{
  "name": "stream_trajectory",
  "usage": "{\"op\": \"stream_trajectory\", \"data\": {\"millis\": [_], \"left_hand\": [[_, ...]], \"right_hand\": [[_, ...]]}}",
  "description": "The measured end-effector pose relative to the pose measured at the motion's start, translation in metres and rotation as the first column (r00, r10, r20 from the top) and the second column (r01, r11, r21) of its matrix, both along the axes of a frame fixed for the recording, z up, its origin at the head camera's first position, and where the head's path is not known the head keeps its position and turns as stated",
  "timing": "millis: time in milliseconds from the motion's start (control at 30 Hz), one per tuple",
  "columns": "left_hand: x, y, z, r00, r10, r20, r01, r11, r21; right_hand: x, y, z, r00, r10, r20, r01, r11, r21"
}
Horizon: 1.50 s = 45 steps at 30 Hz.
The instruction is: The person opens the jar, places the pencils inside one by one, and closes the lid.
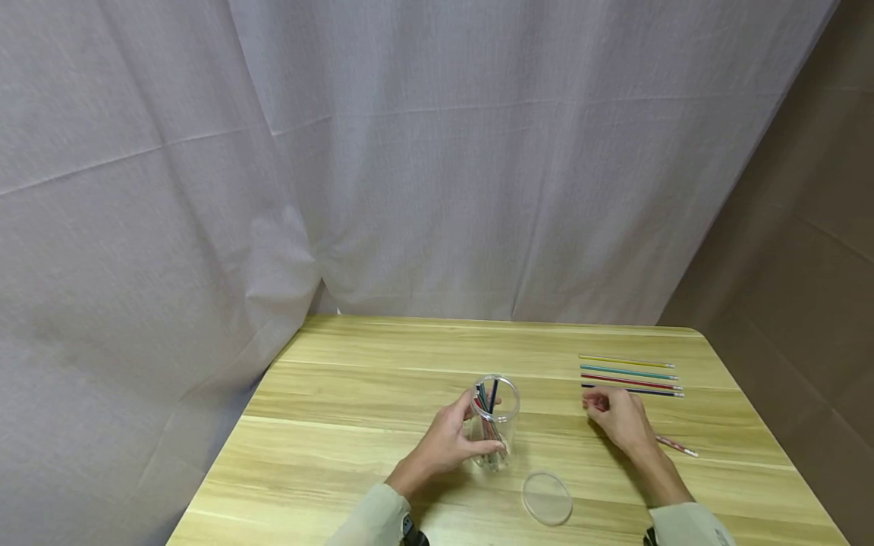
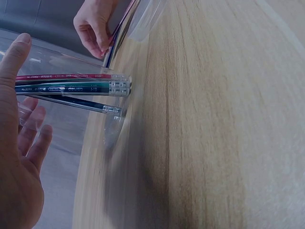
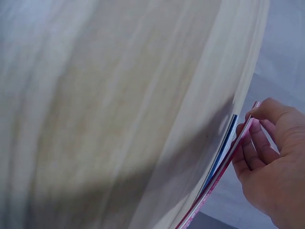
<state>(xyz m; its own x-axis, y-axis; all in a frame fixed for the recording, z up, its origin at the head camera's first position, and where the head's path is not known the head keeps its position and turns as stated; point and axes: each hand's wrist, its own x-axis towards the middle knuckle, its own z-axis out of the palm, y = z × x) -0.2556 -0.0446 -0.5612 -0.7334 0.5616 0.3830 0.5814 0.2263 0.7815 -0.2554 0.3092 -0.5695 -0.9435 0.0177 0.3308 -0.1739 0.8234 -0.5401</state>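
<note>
My left hand (image 1: 447,438) grips a clear round jar (image 1: 504,418) with thumb and fingers spread around its side. Inside, several pencils (image 2: 71,88) lean together, red, green and dark blue, with eraser ends down near the jar's bottom. Over on the right, my right hand (image 1: 623,419) pinches a pink patterned pencil (image 3: 206,190) between thumb and fingertips near one end. Its eraser end sticks out past the wrist side in the head view. Just beyond those fingers lies a dark blue pencil (image 1: 655,392), partly covered by the hand.
A red pencil (image 1: 631,381), a green pencil (image 1: 628,372) and a yellow pencil (image 1: 626,361) lie in a row behind the dark blue one. A clear round lid (image 1: 547,498) rests near the front of the wooden table (image 1: 328,425). Grey curtains (image 1: 437,189) hang behind.
</note>
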Motion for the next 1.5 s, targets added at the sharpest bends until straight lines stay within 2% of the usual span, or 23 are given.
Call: {"op": "stream_trajectory", "data": {"millis": [400, 700, 867, 1167, 1500], "left_hand": [[-0.001, 0.000, 0.000, 1.000, 0.006, 0.011, -0.005, 1.000, -0.013], [-0.001, -0.001, -0.002, 1.000, 0.003, 0.014, -0.003, 1.000, -0.011], [0.000, -0.001, -0.002, 1.000, 0.006, 0.018, -0.006, 1.000, -0.008], [0.000, 0.000, -0.001, 1.000, 0.009, 0.013, -0.008, 1.000, -0.010], [0.000, 0.000, -0.002, 1.000, 0.010, -0.007, -0.010, 1.000, -0.012]], "right_hand": [[0.003, -0.014, 0.014, 0.998, 0.021, -0.065, -0.021, 1.000, -0.006], [0.008, -0.025, 0.029, 0.985, 0.081, -0.150, -0.085, 0.996, -0.022], [0.011, -0.032, 0.037, 0.972, 0.112, -0.205, -0.119, 0.993, -0.023], [0.018, -0.044, 0.056, 0.952, 0.108, -0.285, -0.121, 0.992, -0.028], [0.024, -0.058, 0.079, 0.909, 0.132, -0.396, -0.161, 0.986, -0.042]]}}
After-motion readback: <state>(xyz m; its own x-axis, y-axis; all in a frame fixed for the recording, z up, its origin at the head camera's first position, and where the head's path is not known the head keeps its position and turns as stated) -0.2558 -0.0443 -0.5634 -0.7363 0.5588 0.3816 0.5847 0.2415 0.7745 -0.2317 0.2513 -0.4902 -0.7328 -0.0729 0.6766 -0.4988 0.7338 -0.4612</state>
